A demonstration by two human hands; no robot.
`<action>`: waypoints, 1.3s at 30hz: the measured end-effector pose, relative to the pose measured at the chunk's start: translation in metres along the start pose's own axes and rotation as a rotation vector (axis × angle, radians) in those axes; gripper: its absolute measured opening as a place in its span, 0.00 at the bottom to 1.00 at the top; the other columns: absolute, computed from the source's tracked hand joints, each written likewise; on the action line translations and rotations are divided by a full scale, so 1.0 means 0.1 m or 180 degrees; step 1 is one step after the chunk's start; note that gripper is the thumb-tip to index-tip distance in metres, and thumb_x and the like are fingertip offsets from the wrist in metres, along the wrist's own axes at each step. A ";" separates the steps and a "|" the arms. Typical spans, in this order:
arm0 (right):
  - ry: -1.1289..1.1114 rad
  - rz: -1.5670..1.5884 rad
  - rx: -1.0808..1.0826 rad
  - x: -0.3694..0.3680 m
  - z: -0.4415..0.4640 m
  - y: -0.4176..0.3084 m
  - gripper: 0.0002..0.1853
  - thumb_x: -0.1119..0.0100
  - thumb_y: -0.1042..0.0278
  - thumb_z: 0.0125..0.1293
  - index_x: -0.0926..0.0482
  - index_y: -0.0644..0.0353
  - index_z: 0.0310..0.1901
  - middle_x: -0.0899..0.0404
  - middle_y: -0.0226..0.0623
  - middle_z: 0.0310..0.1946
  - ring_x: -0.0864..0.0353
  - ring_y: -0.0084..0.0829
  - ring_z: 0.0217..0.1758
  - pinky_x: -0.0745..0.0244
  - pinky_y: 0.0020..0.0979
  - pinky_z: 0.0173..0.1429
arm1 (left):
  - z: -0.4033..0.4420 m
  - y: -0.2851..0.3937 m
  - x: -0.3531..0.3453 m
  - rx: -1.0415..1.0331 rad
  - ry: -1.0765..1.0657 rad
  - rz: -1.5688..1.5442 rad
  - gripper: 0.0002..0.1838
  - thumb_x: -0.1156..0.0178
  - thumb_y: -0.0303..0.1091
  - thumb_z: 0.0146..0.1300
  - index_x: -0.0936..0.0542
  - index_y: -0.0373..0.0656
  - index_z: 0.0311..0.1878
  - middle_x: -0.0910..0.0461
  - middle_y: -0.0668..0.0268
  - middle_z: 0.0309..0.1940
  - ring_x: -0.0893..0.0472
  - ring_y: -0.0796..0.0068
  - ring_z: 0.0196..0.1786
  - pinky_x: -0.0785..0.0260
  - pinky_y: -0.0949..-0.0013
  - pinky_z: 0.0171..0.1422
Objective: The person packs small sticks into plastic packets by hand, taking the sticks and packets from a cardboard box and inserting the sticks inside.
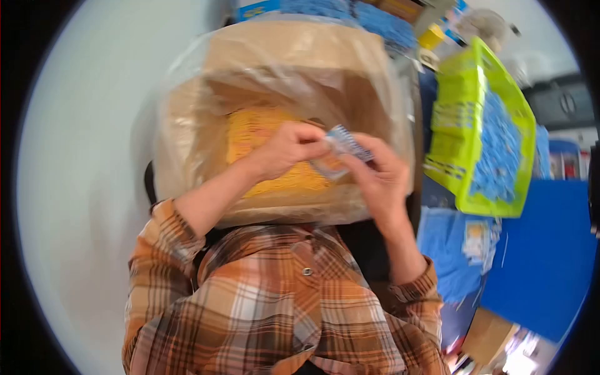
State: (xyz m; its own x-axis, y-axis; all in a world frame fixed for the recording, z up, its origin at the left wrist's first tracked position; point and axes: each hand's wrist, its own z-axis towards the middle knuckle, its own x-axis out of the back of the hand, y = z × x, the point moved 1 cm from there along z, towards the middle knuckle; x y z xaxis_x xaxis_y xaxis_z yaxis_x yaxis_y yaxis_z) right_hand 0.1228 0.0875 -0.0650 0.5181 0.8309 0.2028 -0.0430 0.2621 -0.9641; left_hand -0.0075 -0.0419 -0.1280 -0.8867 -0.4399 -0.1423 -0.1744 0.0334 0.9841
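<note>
A small clear packet with a blue-and-white printed top point(350, 144) is held between my two hands above an open cardboard box point(294, 47). My left hand point(286, 150) pinches its left edge with thumb and fingertips. On the other side, my right hand point(382, 181) grips the printed part between thumb and fingers. The packet's clear lower part hangs down, and what is inside is blurred. Below my hands, many yellow pieces or packets point(259, 131) lie in the box, partly hidden by my forearm and hands. A clear plastic liner point(181, 119) covers the box's rim.
To the right stands a tilted lime-green basket point(453, 125) holding many blue packets point(497, 150). Beside it are a blue panel point(544, 256) and a light-blue cloth or bag point(447, 250). More blue packets point(381, 25) lie behind the box. A pale wall or surface point(87, 187) is at left.
</note>
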 end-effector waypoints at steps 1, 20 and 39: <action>-0.0036 -0.0261 0.0240 0.04 -0.05 0.07 0.10 0.35 0.79 0.58 0.18 0.65 0.42 0.20 0.35 0.32 0.19 0.26 0.38 0.25 0.26 0.40 | 0.02 -0.01 -0.04 -0.0123 0.0062 -0.0125 0.09 0.42 0.32 0.68 0.18 0.36 0.41 0.18 0.70 0.36 0.22 0.82 0.42 0.29 0.74 0.50; 0.2398 -0.4421 -0.0327 4.36 -1.74 1.44 0.24 0.33 0.61 0.59 0.22 0.67 0.54 0.22 0.52 0.53 0.24 0.49 0.57 0.31 0.42 0.62 | 0.16 0.15 -0.01 0.0797 0.0473 0.0226 0.10 0.39 0.33 0.66 0.20 0.37 0.44 0.18 0.67 0.37 0.20 0.77 0.41 0.28 0.71 0.48; 0.1298 -0.3943 0.0589 2.16 -1.60 0.60 0.13 0.38 0.83 0.59 0.20 0.64 0.46 0.22 0.46 0.50 0.23 0.43 0.52 0.28 0.40 0.55 | 1.37 -1.89 -0.02 0.0713 0.0150 0.3699 0.23 0.26 0.37 0.40 0.19 0.48 0.43 0.17 0.60 0.40 0.21 0.59 0.51 0.32 0.51 0.49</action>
State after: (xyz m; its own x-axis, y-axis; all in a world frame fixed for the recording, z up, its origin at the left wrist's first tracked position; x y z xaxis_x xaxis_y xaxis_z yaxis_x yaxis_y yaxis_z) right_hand 0.3688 0.2042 -0.1060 0.5159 -0.2048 0.8318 0.5448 0.8278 -0.1340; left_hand -0.0315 0.0756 -0.3284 -0.5470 -0.0744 0.8338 0.6503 0.5895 0.4792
